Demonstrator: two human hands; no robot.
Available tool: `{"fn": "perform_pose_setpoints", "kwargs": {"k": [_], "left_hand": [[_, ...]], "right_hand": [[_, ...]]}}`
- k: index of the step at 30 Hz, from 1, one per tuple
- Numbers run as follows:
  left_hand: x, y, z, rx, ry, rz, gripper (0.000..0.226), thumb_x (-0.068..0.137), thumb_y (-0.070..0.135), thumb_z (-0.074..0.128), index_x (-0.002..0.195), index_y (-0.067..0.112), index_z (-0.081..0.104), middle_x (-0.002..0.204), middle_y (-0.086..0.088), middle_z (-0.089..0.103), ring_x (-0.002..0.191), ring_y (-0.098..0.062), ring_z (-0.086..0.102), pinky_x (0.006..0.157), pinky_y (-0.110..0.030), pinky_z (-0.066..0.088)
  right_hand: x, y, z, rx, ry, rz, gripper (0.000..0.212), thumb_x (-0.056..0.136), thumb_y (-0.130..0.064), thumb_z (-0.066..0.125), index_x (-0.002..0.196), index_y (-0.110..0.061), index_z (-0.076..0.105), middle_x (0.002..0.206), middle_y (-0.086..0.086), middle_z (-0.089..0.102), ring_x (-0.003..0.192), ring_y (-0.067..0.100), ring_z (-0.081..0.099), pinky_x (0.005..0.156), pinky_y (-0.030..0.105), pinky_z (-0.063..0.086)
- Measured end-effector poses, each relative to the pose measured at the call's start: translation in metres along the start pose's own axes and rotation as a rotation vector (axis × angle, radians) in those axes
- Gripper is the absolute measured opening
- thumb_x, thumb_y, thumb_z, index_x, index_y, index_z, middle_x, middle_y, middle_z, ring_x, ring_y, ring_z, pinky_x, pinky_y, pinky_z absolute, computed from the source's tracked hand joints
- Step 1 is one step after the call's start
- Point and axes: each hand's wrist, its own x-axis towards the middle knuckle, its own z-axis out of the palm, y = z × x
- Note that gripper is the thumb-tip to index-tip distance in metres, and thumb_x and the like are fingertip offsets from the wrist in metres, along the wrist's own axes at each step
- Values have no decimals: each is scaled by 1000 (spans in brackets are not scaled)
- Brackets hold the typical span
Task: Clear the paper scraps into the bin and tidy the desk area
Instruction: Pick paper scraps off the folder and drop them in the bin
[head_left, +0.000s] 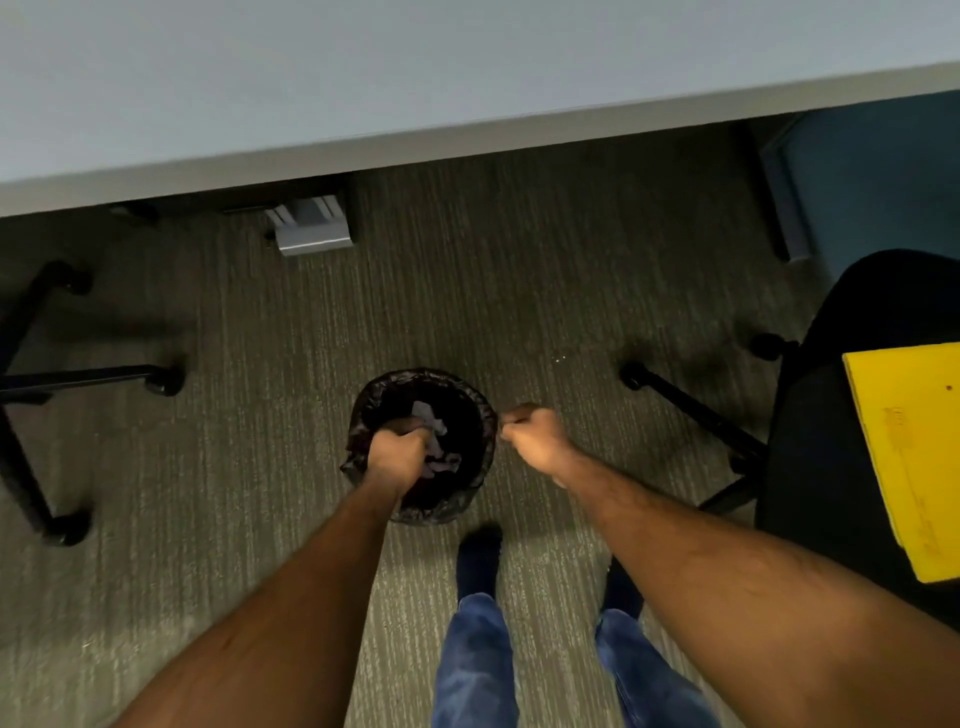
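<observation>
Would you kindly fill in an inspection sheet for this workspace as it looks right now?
Surface: grey desk top along the upper frame; striped carpet below.
Job's things: bin with black liner stands on the carpet; scraps lie inside.
Clutter: a few white specks on the carpet right of the bin.
Hands: left hand curled over the bin's mouth; right hand curled at its right rim; what either holds cannot be told.
Cables: nothing seen.
Surroundings: chair base on the left; black chair on the right, carrying a yellow board; grey bracket under the desk.
</observation>
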Motion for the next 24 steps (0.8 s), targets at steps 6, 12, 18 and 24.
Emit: {"fn": "perform_pose_setpoints", "kwargs": {"k": [6, 12, 18, 24], "left_hand": [[-31, 26, 62, 141, -142, 152, 11, 93, 10, 58, 87, 18, 63, 83, -7, 65, 82, -24, 62, 83, -38, 51], [-49, 43, 132, 269, -220, 239, 25, 85, 17, 67, 110, 12, 66, 92, -10, 67, 84, -21, 59, 77, -32, 44], [-72, 56, 194, 364, -295, 281, 21, 84, 15, 67, 104, 11, 62, 84, -6, 64, 64, -15, 53, 60, -26, 40], [-109, 71, 249, 502, -379, 369, 14, 88, 14, 65, 101, 19, 61, 91, -4, 66, 81, -18, 58, 77, -34, 45]], "right_hand": [[-16, 14, -56, 36, 32, -11, 21, 87, -6, 59, 106, -3, 66, 94, 9, 66, 86, 24, 63, 76, 37, 51], [-27, 36, -128, 87, 164, -22, 20, 82, -6, 65, 76, -24, 62, 79, 1, 65, 82, 24, 65, 79, 37, 55], [-45, 65, -199, 120, 283, -15, 14, 83, -10, 67, 79, -23, 63, 85, 4, 67, 83, 24, 67, 84, 40, 55], [-77, 96, -260, 77, 342, -52, 17, 85, -15, 65, 102, -13, 69, 91, 1, 67, 86, 17, 64, 70, 24, 45]]}}
